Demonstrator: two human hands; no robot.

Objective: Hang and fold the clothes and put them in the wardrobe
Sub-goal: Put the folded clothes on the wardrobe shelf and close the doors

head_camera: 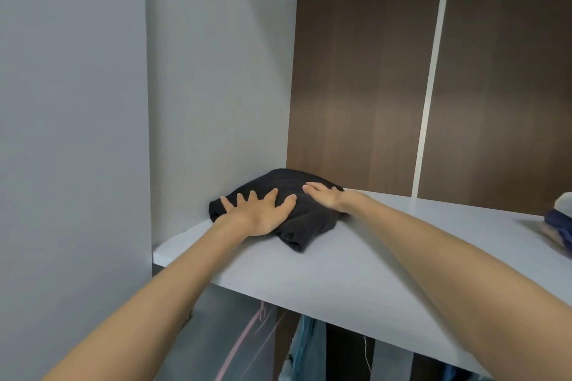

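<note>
Hands flat: our left hand, fingers splayed, and right hand, fingers straight together, both press the folded black cloth garment at the white wardrobe shelf's left back corner.

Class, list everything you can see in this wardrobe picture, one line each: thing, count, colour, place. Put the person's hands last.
Folded garment: one, black, on the shelf's left rear corner.
Shelf: one, white, across the middle.
Folded clothes stack: one, navy, beige and pale, on the shelf, far right.
Hanging clothes: several, blue denim and dark, below the shelf.
Hangers: count unclear, pink, below the shelf at left.
Back panel: one, brown wood, behind the shelf.
Left hand: one, spread flat, pressing on the garment.
Right hand: one, flat on the garment's right side.
</note>
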